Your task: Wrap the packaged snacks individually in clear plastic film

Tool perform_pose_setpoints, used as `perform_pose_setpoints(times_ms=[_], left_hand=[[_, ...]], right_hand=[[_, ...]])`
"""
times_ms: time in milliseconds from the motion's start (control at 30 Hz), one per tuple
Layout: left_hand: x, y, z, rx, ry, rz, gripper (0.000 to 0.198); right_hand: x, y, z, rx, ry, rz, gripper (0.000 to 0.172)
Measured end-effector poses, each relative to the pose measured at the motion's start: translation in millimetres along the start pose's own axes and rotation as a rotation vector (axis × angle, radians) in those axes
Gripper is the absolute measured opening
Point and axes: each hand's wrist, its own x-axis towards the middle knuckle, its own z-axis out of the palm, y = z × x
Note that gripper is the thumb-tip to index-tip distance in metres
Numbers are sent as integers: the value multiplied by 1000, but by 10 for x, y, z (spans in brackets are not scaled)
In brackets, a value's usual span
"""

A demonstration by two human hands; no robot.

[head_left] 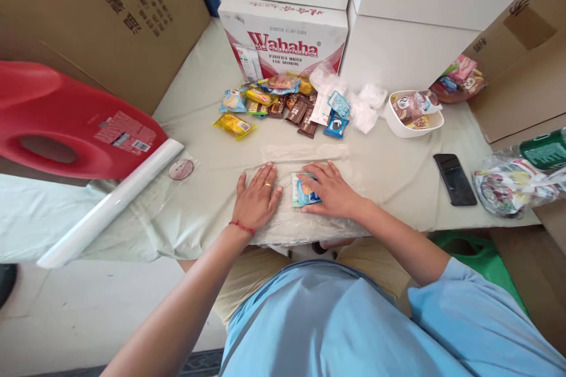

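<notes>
A single camera is riding on the person's head, facing forward and tilting steeply down over the light-blue shirt (318, 318) onto the worktop (398, 171). It is sitting close. Both forearms are running up from the bottom edge, and the left grip (256, 197) and right grip (333, 191) are lying near the middle. The wide lens is bending the edges, taking in the Wahaha carton (283, 35) at the far side and the floor (88, 306) at lower left.

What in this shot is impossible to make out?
Packet: head view, right hand covers part of it; print unreadable.
Bottle: head view, cut by the right edge.
Jug: head view, cut by the left edge.
Snack pile: head view, labels too small.
</notes>
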Motion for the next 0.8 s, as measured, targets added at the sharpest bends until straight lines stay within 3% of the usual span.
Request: perform_pose_setpoints(times_ms=[67, 167, 267, 367, 467, 567, 700, 800], left_hand=[[17, -95, -44, -73, 10, 2, 62], [2, -227, -208, -155, 94, 25, 64], [-151, -263, -403, -165, 171, 154, 61], [-418, -222, -457, -180, 45, 379, 66], [-645, -205, -367, -178, -124, 499, 53], [-699, -231, -326, -235, -212, 415, 28], [-478, -273, -488, -426, -304, 240, 36], [-173, -317, -616, -477, -253, 83, 38]], right_hand=[[-168, 58, -121, 73, 107, 4, 76], [-525, 96, -299, 193, 261, 40, 53], [-924, 64, -292, 237, 254, 49, 50], [-1228, 1, -92, 198, 182, 51, 58], [-1349, -44, 103, 172, 205, 103, 36], [-1305, -42, 93, 227, 213, 141, 22], [-1109, 22, -214, 335, 79, 159, 30], [-902, 144, -424, 331, 23, 225, 33]])
